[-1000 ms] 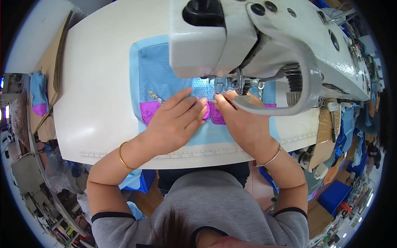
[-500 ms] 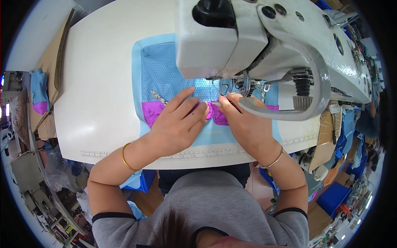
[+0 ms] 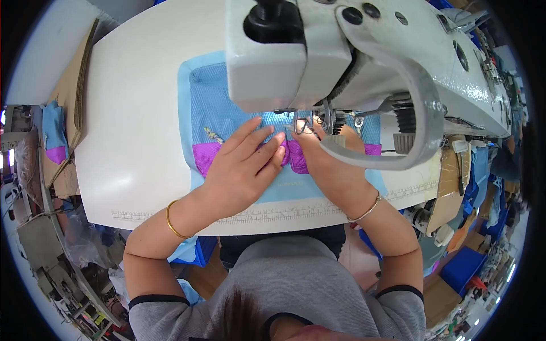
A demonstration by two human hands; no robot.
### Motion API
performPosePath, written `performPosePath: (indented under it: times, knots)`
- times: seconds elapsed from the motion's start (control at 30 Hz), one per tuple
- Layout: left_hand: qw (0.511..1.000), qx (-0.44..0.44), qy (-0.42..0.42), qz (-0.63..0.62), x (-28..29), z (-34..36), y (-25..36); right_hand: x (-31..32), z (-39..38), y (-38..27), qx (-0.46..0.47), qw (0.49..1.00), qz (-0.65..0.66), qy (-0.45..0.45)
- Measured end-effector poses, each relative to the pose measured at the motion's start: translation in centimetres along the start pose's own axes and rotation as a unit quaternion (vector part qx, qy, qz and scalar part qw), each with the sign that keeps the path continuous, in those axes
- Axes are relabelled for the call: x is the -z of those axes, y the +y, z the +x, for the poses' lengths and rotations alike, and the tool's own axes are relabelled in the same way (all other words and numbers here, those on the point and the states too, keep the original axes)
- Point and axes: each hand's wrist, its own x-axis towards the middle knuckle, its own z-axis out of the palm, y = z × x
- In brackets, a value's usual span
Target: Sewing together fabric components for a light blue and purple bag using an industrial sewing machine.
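A light blue fabric piece (image 3: 185, 113) with blue mesh (image 3: 213, 85) and a purple band (image 3: 206, 154) lies flat under the head of a white sewing machine (image 3: 267, 74). My left hand (image 3: 242, 165) rests on it, fingers stretched out across the purple band and mesh, left of the presser foot (image 3: 301, 122). Close by the foot, my right hand (image 3: 330, 162) has its thumb and fingers drawn together at the purple edge. The machine's curved guard partly hides those fingers, and a thin thing at their tips is too small to name. A patterned cord (image 3: 214, 135) lies on the mesh.
The white table (image 3: 125, 142) carries a printed ruler strip (image 3: 267, 215) along its near edge. Cardboard (image 3: 74, 96) stands at the left, beside a hanging blue and purple piece (image 3: 55, 131). Blue bins (image 3: 462, 271) and cloth crowd the lower right.
My right hand has moved slightly forward and left, its fingertips now further under the machine head. My left hand stays on the fabric. The whole view has shifted a little.
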Motion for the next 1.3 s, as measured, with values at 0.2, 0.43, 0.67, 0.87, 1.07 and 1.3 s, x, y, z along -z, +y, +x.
performPosePath:
  times: [0.2,0.43,0.67,0.87,1.07,1.3]
  knots:
    - [0.999,-0.015,-0.007,-0.032,0.1,-0.2,-0.7,-0.2,0.2,-0.9,0.002,0.994,-0.103,-0.032]
    - [0.999,-0.020,-0.010,-0.047,0.3,-0.2,-0.9,-1.2,-0.8,-0.5,0.004,0.981,-0.189,-0.042]
    - [0.999,-0.048,0.010,-0.018,-1.0,-0.3,-2.0,-2.1,-0.1,0.2,-0.011,0.990,-0.138,0.023]
    - [0.999,-0.048,0.006,-0.021,-0.8,0.3,-3.1,-2.4,0.8,0.4,0.017,0.985,-0.151,0.085]
    - [0.999,-0.043,-0.012,-0.006,0.4,1.0,-3.2,-3.5,-0.5,2.4,0.043,0.961,-0.222,0.160]
    - [1.000,-0.014,0.008,0.010,-0.5,0.9,-2.6,0.1,-0.5,0.4,-0.002,0.993,-0.116,-0.001]
